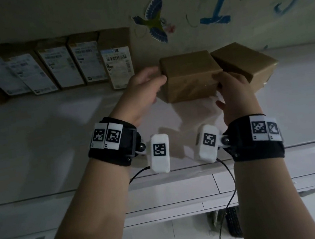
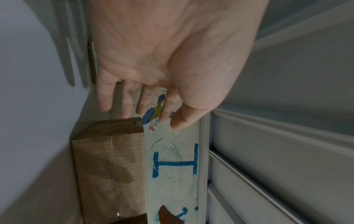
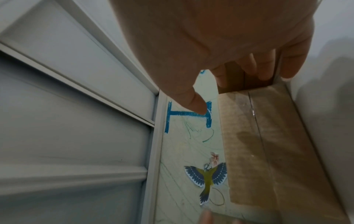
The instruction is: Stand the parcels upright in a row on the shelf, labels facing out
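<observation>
A plain brown parcel [image 1: 189, 75] lies flat on the white shelf [image 1: 52, 135], with no label showing. My left hand [image 1: 157, 82] is at its left end, fingers straight and spread, the tips at the parcel's edge [image 2: 109, 166]. My right hand [image 1: 222, 83] is at its right near corner. The fingers [image 3: 258, 72] reach over that end of the parcel [image 3: 268, 144] and the thumb [image 3: 199, 107] stays clear of it. A second brown parcel [image 1: 246, 63] lies askew right behind that hand. Several parcels [image 1: 63, 70] stand upright at the left, labels facing out.
The back wall carries a bird sticker [image 1: 155, 19] and blue painted letters [image 1: 216, 2]. The shelf's front edge [image 1: 181, 172] runs below my wrists. White drawer fronts sit under it, with the floor and shoes at the bottom.
</observation>
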A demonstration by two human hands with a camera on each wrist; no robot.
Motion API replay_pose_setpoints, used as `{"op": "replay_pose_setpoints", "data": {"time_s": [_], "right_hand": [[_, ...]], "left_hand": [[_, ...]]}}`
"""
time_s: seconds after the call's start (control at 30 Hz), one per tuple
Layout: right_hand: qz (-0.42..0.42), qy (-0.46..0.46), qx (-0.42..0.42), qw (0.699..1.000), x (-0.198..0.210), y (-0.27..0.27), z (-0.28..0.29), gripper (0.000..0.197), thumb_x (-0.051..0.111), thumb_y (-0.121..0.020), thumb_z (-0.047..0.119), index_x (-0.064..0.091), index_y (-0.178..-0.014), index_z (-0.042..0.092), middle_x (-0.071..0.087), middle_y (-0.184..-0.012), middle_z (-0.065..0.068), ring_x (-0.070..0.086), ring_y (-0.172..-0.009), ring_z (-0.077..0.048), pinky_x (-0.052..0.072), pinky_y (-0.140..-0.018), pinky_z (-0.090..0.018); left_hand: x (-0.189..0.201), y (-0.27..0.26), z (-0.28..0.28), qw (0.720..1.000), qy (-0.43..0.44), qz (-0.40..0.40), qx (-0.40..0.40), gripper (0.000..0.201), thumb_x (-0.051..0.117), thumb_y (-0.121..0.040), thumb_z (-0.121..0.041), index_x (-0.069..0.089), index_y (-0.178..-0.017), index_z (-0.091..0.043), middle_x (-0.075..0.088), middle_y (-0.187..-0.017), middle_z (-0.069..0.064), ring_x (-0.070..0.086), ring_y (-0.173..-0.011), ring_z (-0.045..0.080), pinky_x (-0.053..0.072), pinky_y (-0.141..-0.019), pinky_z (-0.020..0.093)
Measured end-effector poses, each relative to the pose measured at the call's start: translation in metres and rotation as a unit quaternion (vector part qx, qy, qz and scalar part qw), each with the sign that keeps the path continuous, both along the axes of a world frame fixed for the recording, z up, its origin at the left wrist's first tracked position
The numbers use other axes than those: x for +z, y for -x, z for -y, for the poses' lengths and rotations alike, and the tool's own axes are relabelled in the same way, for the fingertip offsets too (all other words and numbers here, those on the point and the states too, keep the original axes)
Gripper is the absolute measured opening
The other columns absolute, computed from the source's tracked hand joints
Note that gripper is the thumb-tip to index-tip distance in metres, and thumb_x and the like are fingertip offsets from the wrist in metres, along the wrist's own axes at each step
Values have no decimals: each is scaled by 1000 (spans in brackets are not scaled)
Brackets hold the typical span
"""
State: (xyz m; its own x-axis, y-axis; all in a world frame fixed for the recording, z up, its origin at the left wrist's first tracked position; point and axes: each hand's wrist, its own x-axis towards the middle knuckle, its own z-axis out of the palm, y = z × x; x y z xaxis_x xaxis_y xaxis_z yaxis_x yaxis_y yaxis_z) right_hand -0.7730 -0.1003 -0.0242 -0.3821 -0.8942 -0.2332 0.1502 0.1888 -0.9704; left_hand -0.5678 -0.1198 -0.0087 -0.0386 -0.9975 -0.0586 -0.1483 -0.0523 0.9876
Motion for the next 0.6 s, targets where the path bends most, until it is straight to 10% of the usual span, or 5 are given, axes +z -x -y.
{"op": "replay_pose_setpoints", "data": {"time_s": [0.17, 0.3, 0.47, 0.6], "right_hand": [[6, 17, 15, 1000, -4, 0, 5, 70, 52, -93, 0, 42, -158, 24, 64, -123, 1, 62, -108, -17, 51, -110, -49], [2, 8, 37, 999, -5, -2, 5, 64, 48, -96, -1, 47, -155, 26, 65, -127, -3, 62, -110, -20, 51, -110, -55], [-27, 15, 63, 998, -12, -3, 15, 61, 51, -98, -2, 51, -152, 24, 68, -128, -6, 67, -113, -25, 53, -73, -33], [-37, 17, 124, 991, -19, -16, 22, 80, 52, -98, -6, 32, -163, 34, 66, -129, -4, 68, -117, -25, 59, -92, -39]], "left_hand": [[-12, 5, 2, 1000, -11, 1, -7, 37, 60, -106, -27, 60, -144, -24, 71, -129, -2, 69, -115, 12, 54, -98, 33], [-17, 1, 0, 999, 29, 18, 23, 26, 61, -106, -19, 61, -132, -22, 71, -108, -14, 65, -98, -4, 48, -82, 21], [-12, -19, -9, 986, 165, -3, 17, 31, 63, -102, -3, 67, -132, -12, 75, -122, -4, 70, -115, 0, 53, -98, 19], [2, -26, -24, 959, 281, -10, -42, 34, 57, -101, 6, 66, -131, -7, 73, -136, 11, 63, -135, 12, 49, -114, 31]]}}
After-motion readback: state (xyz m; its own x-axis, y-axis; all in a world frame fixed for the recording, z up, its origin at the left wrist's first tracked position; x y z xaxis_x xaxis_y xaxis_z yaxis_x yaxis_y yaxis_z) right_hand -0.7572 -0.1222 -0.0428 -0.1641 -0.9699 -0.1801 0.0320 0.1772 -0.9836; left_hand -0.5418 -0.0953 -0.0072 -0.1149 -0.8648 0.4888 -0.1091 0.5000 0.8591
